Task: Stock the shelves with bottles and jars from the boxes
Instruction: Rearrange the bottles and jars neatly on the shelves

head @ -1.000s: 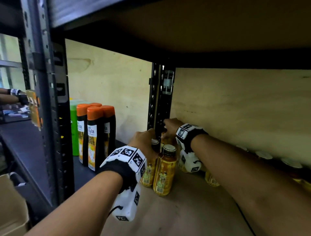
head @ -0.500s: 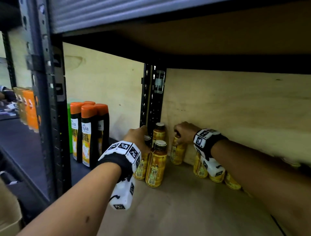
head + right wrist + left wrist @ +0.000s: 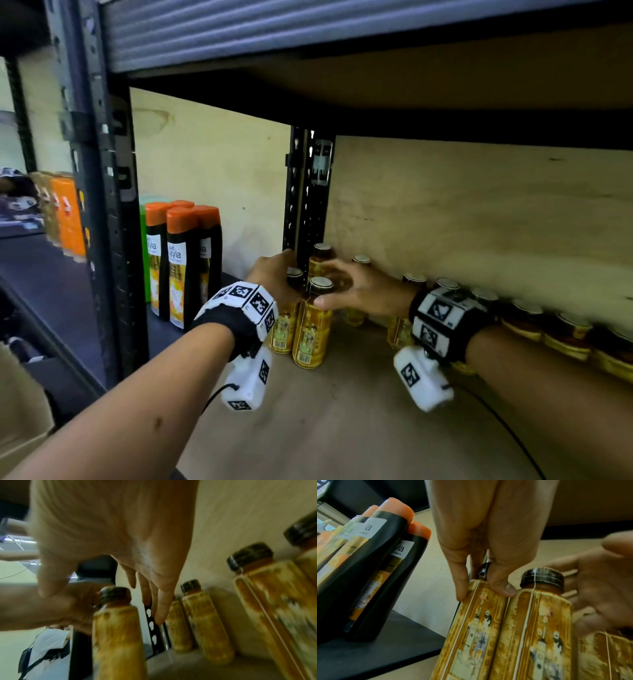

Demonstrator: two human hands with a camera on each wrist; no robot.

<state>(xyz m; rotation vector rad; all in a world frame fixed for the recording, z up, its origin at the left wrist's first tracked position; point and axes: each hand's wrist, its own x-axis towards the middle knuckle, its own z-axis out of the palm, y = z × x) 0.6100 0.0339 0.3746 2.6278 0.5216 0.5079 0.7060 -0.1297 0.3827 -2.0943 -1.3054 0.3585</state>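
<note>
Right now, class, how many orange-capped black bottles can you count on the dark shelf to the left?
4, clustered beside the green bottle: the front bottle, the left bottle, the right bottle and the rear bottle, showing only its cap. Others may hide behind them.

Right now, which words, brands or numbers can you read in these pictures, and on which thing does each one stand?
"ayla": white label of the front black bottle with the orange cap.
"yla": the same kind of bottle, left wrist view.
Small print under it: too small.
Yellow bottle labels and barcode: too blurred.
</note>
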